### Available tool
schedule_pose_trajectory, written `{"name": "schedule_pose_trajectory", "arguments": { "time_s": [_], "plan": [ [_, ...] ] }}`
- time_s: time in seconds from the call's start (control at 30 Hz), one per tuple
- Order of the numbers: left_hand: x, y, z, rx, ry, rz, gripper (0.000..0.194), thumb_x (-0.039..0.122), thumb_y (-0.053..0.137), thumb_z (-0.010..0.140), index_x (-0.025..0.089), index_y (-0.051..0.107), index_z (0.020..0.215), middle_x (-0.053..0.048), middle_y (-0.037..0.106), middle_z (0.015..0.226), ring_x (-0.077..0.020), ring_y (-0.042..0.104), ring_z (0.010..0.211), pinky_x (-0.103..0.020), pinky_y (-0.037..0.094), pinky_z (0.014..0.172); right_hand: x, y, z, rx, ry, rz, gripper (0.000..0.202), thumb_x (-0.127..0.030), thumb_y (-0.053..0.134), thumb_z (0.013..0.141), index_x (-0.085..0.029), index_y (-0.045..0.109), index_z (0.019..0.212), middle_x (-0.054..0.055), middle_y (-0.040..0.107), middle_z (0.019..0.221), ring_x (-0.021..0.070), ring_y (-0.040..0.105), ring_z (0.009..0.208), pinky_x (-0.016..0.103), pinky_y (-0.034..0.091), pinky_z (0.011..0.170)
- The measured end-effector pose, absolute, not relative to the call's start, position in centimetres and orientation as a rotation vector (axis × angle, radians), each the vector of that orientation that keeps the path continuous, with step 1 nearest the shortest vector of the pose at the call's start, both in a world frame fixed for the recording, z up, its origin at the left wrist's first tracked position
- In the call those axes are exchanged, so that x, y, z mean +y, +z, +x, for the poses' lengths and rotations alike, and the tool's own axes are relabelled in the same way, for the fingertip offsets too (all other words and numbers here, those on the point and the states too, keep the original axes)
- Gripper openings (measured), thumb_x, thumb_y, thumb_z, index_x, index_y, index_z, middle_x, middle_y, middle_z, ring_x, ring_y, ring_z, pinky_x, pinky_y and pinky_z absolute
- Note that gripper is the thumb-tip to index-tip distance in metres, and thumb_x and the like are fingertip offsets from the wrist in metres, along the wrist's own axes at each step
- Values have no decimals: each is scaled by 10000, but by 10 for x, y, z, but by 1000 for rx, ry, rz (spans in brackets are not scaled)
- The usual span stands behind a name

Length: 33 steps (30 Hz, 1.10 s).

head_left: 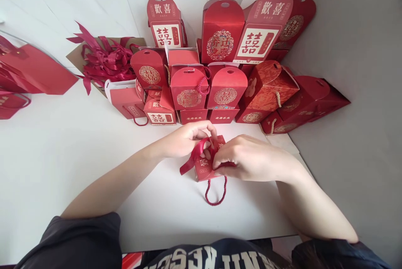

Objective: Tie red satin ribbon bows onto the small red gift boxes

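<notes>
A small red gift box [205,168] with pale characters lies on the white table, its twisted cord handle [215,204] looping toward me. A dark red satin ribbon [191,162] crosses the top of the box, and one end hangs off the left side. My left hand [191,138] is curled over the far left part of the box, its fingers closed on the ribbon. On the right side of the box, my right hand [243,158] is pinched at the ribbon, and its fingertips are partly hidden.
Several red gift boxes [224,93] stand stacked against the wall beyond my hands. To their left is a brown open container [75,55] full of ribbons [108,57]. Red bags [40,70] lie at the far left. A grey wall [354,143] bounds the right side.
</notes>
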<state>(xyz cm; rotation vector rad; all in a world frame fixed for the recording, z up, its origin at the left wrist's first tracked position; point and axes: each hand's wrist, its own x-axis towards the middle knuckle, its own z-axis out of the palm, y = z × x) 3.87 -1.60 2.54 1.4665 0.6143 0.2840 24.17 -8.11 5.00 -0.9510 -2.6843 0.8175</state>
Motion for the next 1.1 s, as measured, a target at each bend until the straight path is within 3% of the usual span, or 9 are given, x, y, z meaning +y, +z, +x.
{"name": "schedule_pose_trajectory", "arguments": {
  "time_s": [0.1, 0.23, 0.33, 0.43, 0.57, 0.7, 0.8, 0.9, 1.1],
  "plan": [
    [-15, 27, 38, 593, 231, 1553, 249, 10, 506, 780, 133, 716, 834, -36, 723, 812, -113, 675, 719, -225, 554, 702, -79, 47, 242, -2704, 832, -988, 119, -188, 623, 880, -211, 739, 887, 6, 742, 805, 128, 629, 642, 266, 360, 580],
    [-15, 30, 37, 595, 226, 1638, 132, 141, 645, 782, 144, 762, 842, -54, 743, 835, -152, 681, 757, -247, 548, 699, -81, 49, 244, -2732, 846, -1031, 143, -207, 603, 895, -229, 744, 908, -4, 746, 819, 127, 631, 649, 268, 366, 596],
    [-17, 29, 37, 609, 228, 1671, 108, 224, 735, 743, 151, 755, 819, -50, 739, 814, -160, 680, 742, -260, 548, 693, -82, 56, 248, -2739, 923, -1022, 148, -226, 587, 910, -235, 734, 922, -16, 732, 801, 118, 616, 647, 260, 376, 608],
    [-21, 28, 37, 626, 264, 1711, 78, 203, 718, 754, 143, 721, 804, -46, 728, 794, -143, 670, 693, -244, 535, 637, -78, 62, 255, -2681, 1054, -980, 133, -265, 594, 912, -210, 711, 880, -2, 706, 850, 120, 612, 709, 249, 410, 656],
    [-28, 30, 36, 675, 366, 1918, 115, 163, 700, 750, 165, 634, 845, -15, 715, 829, -104, 624, 613, -209, 478, 529, -64, 58, 261, -2440, 989, -1049, 100, -256, 571, 922, -180, 636, 925, 20, 661, 901, 122, 578, 746, 247, 433, 696],
    [-36, 30, 35, 702, 576, 2314, 152, 52, 617, 748, 191, 590, 805, 44, 683, 750, -84, 593, 595, -199, 462, 538, -53, 47, 259, -2412, 986, -994, 123, -160, 554, 904, -185, 619, 1007, 15, 674, 934, 125, 585, 786, 243, 439, 724],
    [-40, 21, 36, 643, 910, 2684, 228, 3, 558, 770, 192, 623, 881, 21, 700, 798, -112, 642, 699, -216, 504, 609, -50, 43, 258, -2433, 934, -989, 137, -147, 546, 900, -182, 650, 981, 9, 690, 877, 119, 580, 727, 238, 431, 688],
    [-35, 7, 36, 582, 1191, 2874, 210, 38, 546, 842, 177, 639, 970, -20, 714, 881, -117, 669, 745, -221, 542, 665, -49, 40, 255, -2322, 903, -1107, 149, -147, 556, 886, -181, 693, 933, -3, 697, 789, 105, 563, 636, 231, 430, 644],
    [-18, -8, 34, 561, 1366, 2777, 95, 99, 625, 833, 179, 647, 879, -3, 696, 813, -100, 664, 700, -200, 543, 636, -45, 25, 247, -2188, 796, -1161, 139, -154, 594, 845, -190, 708, 917, -11, 703, 778, 99, 566, 616, 213, 421, 590]
  ]
}}
